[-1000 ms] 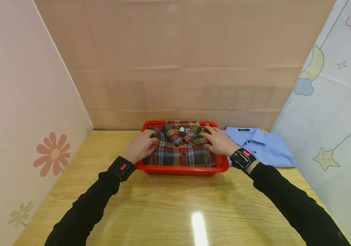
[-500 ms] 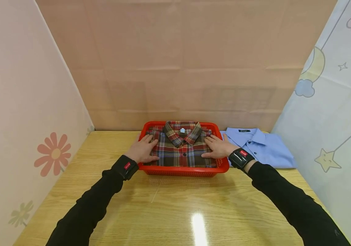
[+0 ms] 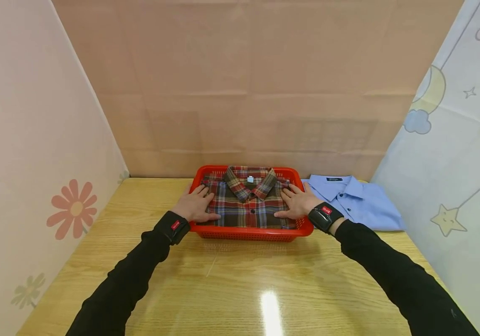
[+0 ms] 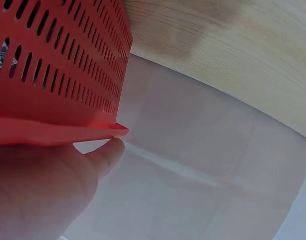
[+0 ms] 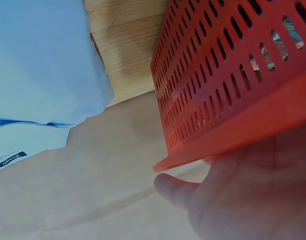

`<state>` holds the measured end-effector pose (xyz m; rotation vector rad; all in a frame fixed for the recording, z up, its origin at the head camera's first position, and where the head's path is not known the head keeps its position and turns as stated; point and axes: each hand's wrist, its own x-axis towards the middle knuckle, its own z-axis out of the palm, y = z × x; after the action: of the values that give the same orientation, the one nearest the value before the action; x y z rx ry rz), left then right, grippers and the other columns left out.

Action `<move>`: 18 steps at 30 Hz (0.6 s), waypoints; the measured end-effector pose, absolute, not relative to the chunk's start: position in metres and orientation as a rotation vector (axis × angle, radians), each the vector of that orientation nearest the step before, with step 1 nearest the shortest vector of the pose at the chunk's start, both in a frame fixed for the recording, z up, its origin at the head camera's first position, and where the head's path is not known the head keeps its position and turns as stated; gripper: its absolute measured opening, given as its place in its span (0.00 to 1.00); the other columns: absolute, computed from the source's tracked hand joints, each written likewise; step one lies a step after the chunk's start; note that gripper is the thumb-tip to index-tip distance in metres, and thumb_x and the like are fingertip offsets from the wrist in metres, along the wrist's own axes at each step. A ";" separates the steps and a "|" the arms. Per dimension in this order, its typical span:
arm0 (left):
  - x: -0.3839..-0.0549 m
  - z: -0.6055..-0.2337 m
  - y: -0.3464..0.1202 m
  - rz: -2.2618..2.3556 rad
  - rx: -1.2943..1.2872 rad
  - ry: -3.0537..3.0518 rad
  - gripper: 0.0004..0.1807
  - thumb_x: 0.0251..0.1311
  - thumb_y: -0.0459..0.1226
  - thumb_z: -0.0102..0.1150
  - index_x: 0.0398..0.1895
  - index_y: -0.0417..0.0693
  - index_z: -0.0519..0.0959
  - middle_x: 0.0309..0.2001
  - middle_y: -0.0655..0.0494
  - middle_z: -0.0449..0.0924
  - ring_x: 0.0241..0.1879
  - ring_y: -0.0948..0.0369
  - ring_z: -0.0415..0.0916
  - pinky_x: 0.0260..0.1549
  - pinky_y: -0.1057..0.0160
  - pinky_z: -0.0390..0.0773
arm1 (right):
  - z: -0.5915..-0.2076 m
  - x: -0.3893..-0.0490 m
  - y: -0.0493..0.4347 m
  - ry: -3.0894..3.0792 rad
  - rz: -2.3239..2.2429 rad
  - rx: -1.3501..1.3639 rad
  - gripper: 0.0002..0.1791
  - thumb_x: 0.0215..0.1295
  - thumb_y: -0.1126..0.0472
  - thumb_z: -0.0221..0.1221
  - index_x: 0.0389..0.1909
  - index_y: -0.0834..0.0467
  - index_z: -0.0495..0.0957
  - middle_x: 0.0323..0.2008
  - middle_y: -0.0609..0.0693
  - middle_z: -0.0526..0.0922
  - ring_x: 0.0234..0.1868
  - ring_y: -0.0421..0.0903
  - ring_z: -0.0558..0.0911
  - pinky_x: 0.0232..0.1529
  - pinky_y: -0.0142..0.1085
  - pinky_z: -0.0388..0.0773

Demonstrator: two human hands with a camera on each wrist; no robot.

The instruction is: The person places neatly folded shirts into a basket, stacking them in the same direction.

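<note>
A folded plaid shirt (image 3: 252, 212) in red, dark brown and blue lies collar up inside a red plastic basket (image 3: 248, 231). On its left side rests my left hand (image 3: 194, 206), fingers spread and fairly straight, reaching over the rim. My right hand (image 3: 299, 204) lies the same way on the shirt's right side. Both wrist views look at the basket's slotted side walls (image 4: 67, 65) from outside, with part of each hand at the rim. In those views the shirt shows only through the slots, and most fingertips are hidden.
Right of the basket, a folded light blue shirt (image 3: 363, 205) lies on the wooden table (image 3: 240, 280). Behind stands a brown paper-like backdrop (image 3: 244, 93). Printed panels rise at the left (image 3: 34, 140) and right (image 3: 467, 154).
One second ago my fingers were bent at the plaid shirt's shoulders. Both hands have since flattened onto its sides. Over the last half second they have barely shifted.
</note>
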<state>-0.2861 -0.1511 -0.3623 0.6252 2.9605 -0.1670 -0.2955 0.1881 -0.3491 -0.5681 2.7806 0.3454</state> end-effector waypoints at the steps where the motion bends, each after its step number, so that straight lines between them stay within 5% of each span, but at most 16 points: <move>1: -0.286 -0.363 -0.151 -0.174 0.625 2.958 0.46 0.62 0.67 0.48 0.75 0.49 0.61 0.75 0.44 0.55 0.77 0.47 0.47 0.73 0.38 0.38 | -0.349 -0.296 0.188 2.781 0.349 -0.570 0.49 0.67 0.27 0.42 0.77 0.57 0.51 0.77 0.57 0.52 0.78 0.59 0.46 0.71 0.67 0.32; 18: -0.281 -0.366 -0.151 -0.179 0.638 3.000 0.44 0.62 0.66 0.50 0.74 0.48 0.62 0.75 0.41 0.57 0.77 0.46 0.45 0.73 0.38 0.36 | -0.352 -0.302 0.194 2.802 0.319 -0.627 0.49 0.66 0.26 0.44 0.76 0.56 0.54 0.76 0.57 0.54 0.78 0.60 0.46 0.71 0.66 0.36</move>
<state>-0.2806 -0.1508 -0.3659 0.6378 3.0003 -0.1788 -0.3020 0.1938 -0.3522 -0.6274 2.8021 0.3195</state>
